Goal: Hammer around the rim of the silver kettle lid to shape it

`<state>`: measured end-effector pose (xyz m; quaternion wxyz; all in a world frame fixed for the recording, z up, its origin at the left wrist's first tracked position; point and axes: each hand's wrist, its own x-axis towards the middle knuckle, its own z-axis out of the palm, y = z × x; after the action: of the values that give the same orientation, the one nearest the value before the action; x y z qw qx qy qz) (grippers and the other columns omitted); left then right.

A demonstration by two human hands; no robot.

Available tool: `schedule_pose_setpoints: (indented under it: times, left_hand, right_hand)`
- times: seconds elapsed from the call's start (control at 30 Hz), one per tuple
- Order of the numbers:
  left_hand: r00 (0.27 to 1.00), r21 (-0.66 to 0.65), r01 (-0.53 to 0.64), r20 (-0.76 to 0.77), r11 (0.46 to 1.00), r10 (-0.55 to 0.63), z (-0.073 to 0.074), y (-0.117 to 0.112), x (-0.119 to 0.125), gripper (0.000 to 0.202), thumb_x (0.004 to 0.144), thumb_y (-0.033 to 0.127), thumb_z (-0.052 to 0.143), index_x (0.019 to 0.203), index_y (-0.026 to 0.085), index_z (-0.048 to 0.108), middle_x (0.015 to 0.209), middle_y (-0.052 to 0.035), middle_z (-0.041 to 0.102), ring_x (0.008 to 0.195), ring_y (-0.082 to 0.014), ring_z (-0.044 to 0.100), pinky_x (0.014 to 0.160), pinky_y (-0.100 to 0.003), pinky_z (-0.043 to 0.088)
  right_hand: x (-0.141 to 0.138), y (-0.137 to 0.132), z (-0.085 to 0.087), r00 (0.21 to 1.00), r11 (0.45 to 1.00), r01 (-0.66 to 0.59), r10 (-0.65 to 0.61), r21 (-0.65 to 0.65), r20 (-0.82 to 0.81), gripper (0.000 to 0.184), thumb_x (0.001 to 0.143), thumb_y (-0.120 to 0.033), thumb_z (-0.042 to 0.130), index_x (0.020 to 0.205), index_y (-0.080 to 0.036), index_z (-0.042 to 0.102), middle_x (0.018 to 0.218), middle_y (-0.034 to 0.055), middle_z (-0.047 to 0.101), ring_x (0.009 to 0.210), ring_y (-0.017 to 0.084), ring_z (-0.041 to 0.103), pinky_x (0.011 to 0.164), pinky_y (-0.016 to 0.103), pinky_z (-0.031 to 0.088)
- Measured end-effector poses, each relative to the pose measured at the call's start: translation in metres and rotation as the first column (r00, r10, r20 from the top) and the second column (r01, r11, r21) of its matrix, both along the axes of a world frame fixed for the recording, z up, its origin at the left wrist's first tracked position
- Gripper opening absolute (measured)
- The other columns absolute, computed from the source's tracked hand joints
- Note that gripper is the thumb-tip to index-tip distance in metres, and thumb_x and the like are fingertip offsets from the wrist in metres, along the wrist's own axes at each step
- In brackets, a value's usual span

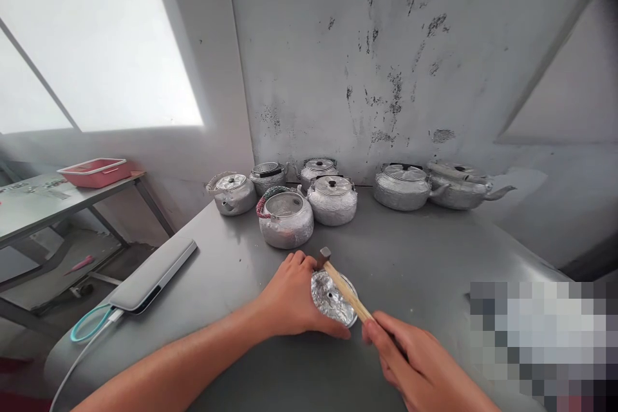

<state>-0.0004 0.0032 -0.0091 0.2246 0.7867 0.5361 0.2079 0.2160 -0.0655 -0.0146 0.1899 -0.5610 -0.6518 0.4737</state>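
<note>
My left hand (297, 299) grips the left edge of a round, dented silver kettle lid (324, 299) with a small hole in its middle. My right hand (400, 351) is closed around the wooden handle of a hammer (348, 294). The hammer's metal head is above the lid's far edge, close to my left fingertips; whether it touches the lid I cannot tell. Just beyond stands a lidless-looking silver kettle (286, 232) with a red and green wrapped handle. Beside it is another dented kettle (333, 205) with a black-knobbed lid.
More kettles (402, 190) line the wall side of the grey table (232, 309). A power bank (153, 273) with a cable (91, 338) lies at the left. A pink basket (96, 174) stands on another table. The lower right is pixelated.
</note>
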Motion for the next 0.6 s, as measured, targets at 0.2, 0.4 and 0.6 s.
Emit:
schedule_pose_setpoints:
  times: [0.2,0.4,0.6]
  left_hand:
    - [1.000,0.000,0.008,0.019,1.000,-0.008,-0.0024,0.0010,-0.0011,0.096,0.040,0.075,0.082,0.115,0.020,0.062,0.107,-0.0081,0.056,0.107,-0.0326,0.053,0.096,-0.045,0.048]
    - [1.000,0.000,0.010,0.004,1.000,-0.010,-0.0001,0.0012,-0.0007,0.091,0.041,0.074,0.082,0.111,0.019,0.063,0.105,-0.0074,0.056,0.104,-0.0323,0.054,0.095,-0.046,0.048]
    - [1.000,-0.010,0.009,0.029,1.000,-0.009,-0.0020,0.0022,-0.0019,0.096,0.040,0.074,0.083,0.116,0.019,0.062,0.109,-0.0082,0.056,0.108,-0.0332,0.054,0.096,-0.044,0.047]
  right_hand:
    - [0.0010,0.0023,-0.0009,0.997,0.993,-0.017,0.007,-0.121,-0.082,0.042,0.100,-0.063,0.023,0.081,-0.028,0.037,0.066,-0.0086,0.022,0.055,0.014,0.016,0.041,0.024,0.020]
    - [-0.0005,0.0004,0.0011,0.999,0.999,0.003,-0.004,0.050,0.033,0.041,0.101,-0.056,0.030,0.077,-0.026,0.042,0.066,-0.0062,0.034,0.058,0.013,0.029,0.047,0.022,0.029]
    - [0.0014,0.0040,-0.0004,0.995,0.994,-0.047,0.037,-0.099,-0.093,0.040,0.102,-0.056,0.023,0.088,-0.026,0.046,0.060,-0.0104,0.021,0.049,0.012,0.018,0.039,0.023,0.021]
